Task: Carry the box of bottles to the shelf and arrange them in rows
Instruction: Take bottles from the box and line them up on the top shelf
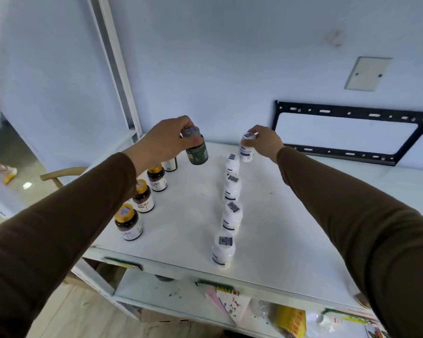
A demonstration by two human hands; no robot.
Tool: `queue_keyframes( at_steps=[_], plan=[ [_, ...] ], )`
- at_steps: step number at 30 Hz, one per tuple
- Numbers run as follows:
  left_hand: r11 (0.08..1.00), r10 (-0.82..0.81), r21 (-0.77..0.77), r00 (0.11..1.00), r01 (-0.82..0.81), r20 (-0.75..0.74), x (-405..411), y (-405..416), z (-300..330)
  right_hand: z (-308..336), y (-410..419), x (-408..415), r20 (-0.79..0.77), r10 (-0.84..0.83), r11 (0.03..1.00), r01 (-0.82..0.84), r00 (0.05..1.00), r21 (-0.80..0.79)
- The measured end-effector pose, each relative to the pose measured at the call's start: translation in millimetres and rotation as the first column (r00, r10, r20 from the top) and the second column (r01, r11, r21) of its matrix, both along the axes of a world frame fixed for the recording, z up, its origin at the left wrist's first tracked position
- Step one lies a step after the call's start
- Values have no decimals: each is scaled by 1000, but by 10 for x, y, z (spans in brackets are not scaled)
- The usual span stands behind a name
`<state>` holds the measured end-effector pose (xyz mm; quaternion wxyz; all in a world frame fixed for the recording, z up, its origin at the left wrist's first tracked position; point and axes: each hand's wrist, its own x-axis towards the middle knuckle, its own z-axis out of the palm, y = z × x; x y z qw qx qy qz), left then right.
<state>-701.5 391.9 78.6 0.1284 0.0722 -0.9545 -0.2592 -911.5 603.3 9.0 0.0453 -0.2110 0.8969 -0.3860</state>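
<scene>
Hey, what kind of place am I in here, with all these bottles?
Probably a stockroom or small shop's back room, not a home kitchen. White metal shelving holds barcoded supplement-style bottles in rows, packaged goods sit on the shelf below, and an empty TV wall bracket hangs on the bare wall.

You see a black metal bracket (352,132) fixed to the wall beside a pale cover plate (368,73), a wooden chair (59,175) at left, and yellow packaging (291,320) below.
</scene>
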Motion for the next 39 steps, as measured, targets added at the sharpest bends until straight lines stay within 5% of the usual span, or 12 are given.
queue_keyframes(
  at_steps=[22,39],
  plan=[
    [996,-73,-55,995,76,63,-634,-606,-157,-401,-490,-378,95,-76,994,67,993,91],
    [895,-444,18,893,446,-77,-1187,864,112,192,1401,491,-71,-300,951,304,951,59]
  ],
)
